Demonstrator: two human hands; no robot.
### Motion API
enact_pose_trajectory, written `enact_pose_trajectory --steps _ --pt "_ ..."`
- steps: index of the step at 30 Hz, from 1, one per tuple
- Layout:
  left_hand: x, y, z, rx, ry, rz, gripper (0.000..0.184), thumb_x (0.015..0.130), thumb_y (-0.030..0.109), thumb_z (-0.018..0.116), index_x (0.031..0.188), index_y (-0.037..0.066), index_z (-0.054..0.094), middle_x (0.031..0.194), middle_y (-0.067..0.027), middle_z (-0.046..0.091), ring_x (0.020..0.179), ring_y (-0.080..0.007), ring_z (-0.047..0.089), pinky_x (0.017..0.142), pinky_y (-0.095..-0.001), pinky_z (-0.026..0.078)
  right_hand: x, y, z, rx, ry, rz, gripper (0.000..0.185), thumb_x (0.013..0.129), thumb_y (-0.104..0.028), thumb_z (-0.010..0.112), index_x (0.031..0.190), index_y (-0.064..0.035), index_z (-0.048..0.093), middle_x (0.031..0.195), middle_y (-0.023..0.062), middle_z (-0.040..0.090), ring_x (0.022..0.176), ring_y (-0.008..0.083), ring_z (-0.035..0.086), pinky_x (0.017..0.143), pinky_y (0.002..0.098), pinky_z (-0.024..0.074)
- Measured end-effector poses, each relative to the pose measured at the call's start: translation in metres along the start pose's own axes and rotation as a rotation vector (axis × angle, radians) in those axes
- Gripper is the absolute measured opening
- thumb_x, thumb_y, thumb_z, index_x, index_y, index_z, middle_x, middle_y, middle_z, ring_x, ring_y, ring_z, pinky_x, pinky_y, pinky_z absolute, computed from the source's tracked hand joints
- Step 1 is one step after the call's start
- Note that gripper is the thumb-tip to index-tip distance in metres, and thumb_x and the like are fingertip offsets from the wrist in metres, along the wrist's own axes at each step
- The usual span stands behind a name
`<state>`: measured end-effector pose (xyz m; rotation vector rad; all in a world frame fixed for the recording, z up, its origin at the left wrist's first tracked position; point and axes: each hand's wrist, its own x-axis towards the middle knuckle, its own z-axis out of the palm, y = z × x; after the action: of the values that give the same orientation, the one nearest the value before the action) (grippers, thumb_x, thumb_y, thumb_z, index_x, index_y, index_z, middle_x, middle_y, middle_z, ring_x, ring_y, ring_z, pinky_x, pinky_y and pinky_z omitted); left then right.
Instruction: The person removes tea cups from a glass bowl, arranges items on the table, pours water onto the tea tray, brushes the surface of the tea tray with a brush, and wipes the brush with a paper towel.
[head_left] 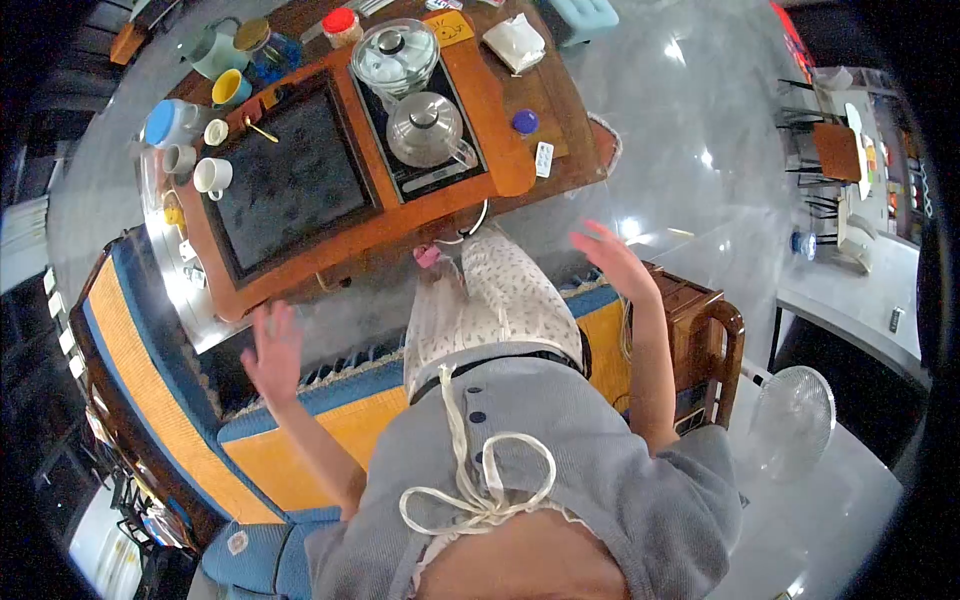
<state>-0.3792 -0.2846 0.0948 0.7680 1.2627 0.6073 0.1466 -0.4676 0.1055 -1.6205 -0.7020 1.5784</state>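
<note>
My left hand [273, 352] is raised with its fingers stretched out, just off the near left corner of the wooden tea table [440, 215]. Nothing is in it. Out to the other side, my right hand [612, 256] hangs in the air, also empty, its fingers extended and slightly blurred. A glass teapot [425, 130] and a lidded glass pot [395, 58] stand on the black cooktop [418, 180]. The dark tea tray [285, 180] lies to their left. On its left edge sits a white cup [212, 176]; a small golden spoon [261, 130] rests near the tray's far edge.
A yellow cup [231, 88], a blue-lidded jar [172, 124] and a red-lidded jar [342, 27] stand along the table. A white packet [514, 44] and a blue cap [524, 122] lie at its right. A bench [330, 450] is behind me, a fan [795, 420] at right.
</note>
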Motion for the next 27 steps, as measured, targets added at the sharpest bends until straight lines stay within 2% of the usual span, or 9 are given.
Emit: enact_pose_trajectory --steps 2,5,6,8,11,14,18,19,27 --pt "0.0 -0.007 -0.015 0.279 -0.018 -0.043 0.064 0.08 0.039 0.055 0.133 0.01 0.034 0.138 -0.0129 0.031 0.129 -0.0258 0.026 0.103 -0.0385 0.021 0.009 0.024 -0.01 -0.972 0.067 0.179 0.057 0.088 -0.036 0.046 0.13 -0.0014 0.031 0.127 0.0171 0.043 0.122 0.0249 0.036 0.103 0.0362 0.0232" --pt "-0.024 -0.01 -0.035 0.939 -0.046 0.02 0.062 0.08 0.038 0.056 0.133 0.012 0.035 0.135 -0.0127 0.035 0.127 -0.0251 0.029 0.103 -0.0343 0.021 0.004 -0.021 -0.001 -0.197 0.077 -0.052 0.066 0.084 -0.043 0.049 0.131 -0.0019 0.03 0.13 0.017 0.04 0.123 0.0253 0.036 0.104 0.0407 0.0186" --pt "-0.035 0.024 0.014 0.068 0.076 0.002 0.053 0.089 0.038 0.041 0.133 0.01 0.032 0.136 -0.0122 0.033 0.125 -0.0256 0.032 0.102 -0.041 0.022 0.011 -0.027 -0.003 0.073 -0.026 -0.155 0.066 0.083 -0.043 0.05 0.131 -0.0021 0.031 0.13 0.0165 0.04 0.122 0.0256 0.036 0.104 0.0415 0.019" --pt "-0.018 0.009 0.01 0.484 -0.025 -0.092 0.052 0.09 0.036 0.039 0.135 0.012 0.029 0.136 -0.013 0.034 0.125 -0.0239 0.032 0.103 -0.0392 0.02 0.024 -0.037 -0.01 0.618 -0.245 -0.327 0.068 0.081 -0.043 0.052 0.131 -0.0027 0.031 0.13 0.0156 0.04 0.122 0.0262 0.037 0.104 0.0429 0.0199" --pt "0.004 -0.025 0.0 1.089 -0.187 -0.246 0.05 0.092 0.032 0.036 0.137 0.015 0.024 0.135 -0.0142 0.034 0.126 -0.0212 0.031 0.104 -0.0365 0.017 0.05 -0.029 -0.03 0.346 -0.247 -0.305 0.061 0.084 -0.04 0.05 0.128 -0.002 0.034 0.125 0.0172 0.045 0.116 0.029 0.043 0.101 0.042 0.0278" --pt "-0.018 -0.02 0.044 0.238 -0.121 -0.078 0.053 0.09 0.034 0.04 0.136 0.014 0.026 0.135 -0.0121 0.036 0.124 -0.0216 0.033 0.1 -0.0373 0.026 0.063 -0.041 -0.036 0.331 -0.248 -0.172 0.058 0.083 -0.039 0.05 0.127 -0.004 0.037 0.12 0.0184 0.048 0.112 0.0328 0.046 0.099 0.0426 0.0305" --pt "-0.032 -0.058 0.093 0.957 -0.003 -0.723 0.052 0.089 0.039 0.041 0.135 0.018 0.029 0.137 -0.005 0.033 0.123 -0.027 0.032 0.097 -0.048 0.027 0.115 -0.001 -0.056 0.964 -0.516 -0.005 0.043 0.087 -0.035 0.045 0.118 -0.0059 0.046 0.105 0.0153 0.057 0.101 0.029 0.053 0.091 0.0444 0.0372" --pt "-0.027 -0.092 0.09 0.961 -0.014 -0.817 0.051 0.088 0.042 0.041 0.132 0.017 0.032 0.135 -0.0061 0.035 0.122 -0.0274 0.033 0.096 -0.0486 0.028 0.14 0.033 -0.066 0.548 -0.225 0.112 0.038 0.087 -0.034 0.046 0.115 -0.0079 0.048 0.1 0.0126 0.059 0.094 0.0279 0.055 0.086 0.0436 0.0404" --pt "-0.049 -0.231 0.091 -0.942 0.333 -0.011 0.05 0.087 0.044 0.043 0.128 0.016 0.037 0.129 -0.007 0.042 0.115 -0.0257 0.041 0.091 -0.0424 0.035 0.202 0.007 -0.026 -0.206 -0.168 0.056 0.032 0.083 -0.022 0.054 0.108 -0.0022 0.051 0.089 0.0076 0.06 0.081 0.0143 0.058 0.066 0.0275 0.0482"
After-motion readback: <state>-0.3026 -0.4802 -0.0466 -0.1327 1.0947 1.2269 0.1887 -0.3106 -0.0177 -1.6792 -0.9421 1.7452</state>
